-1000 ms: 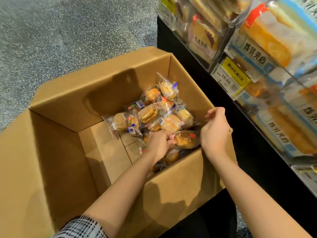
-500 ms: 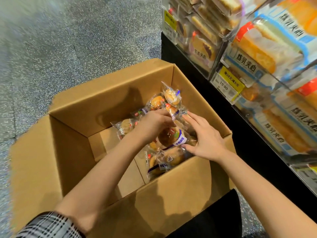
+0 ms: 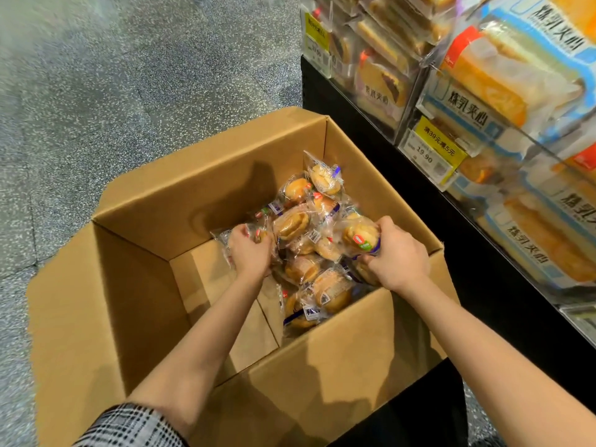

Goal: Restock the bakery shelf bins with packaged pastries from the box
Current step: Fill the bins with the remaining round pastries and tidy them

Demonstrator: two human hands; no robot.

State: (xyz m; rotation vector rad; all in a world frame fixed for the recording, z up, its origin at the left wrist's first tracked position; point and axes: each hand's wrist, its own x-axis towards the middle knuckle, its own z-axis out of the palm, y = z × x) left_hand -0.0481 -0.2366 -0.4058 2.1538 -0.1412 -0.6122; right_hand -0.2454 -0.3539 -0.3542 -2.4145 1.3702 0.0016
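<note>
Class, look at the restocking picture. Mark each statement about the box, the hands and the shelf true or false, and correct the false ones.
1. Both hands are inside the cardboard box. True.
2. The right hand has a grip on a wrapped pastry. True.
3. The pastries fill the whole box floor. False: they are heaped at its right side, with bare cardboard on the left.
4. The left hand rests flat on the box rim. False: it grips wrapped pastries in the heap.
5. A yellow price tag hangs on the shelf bins. True.
</note>
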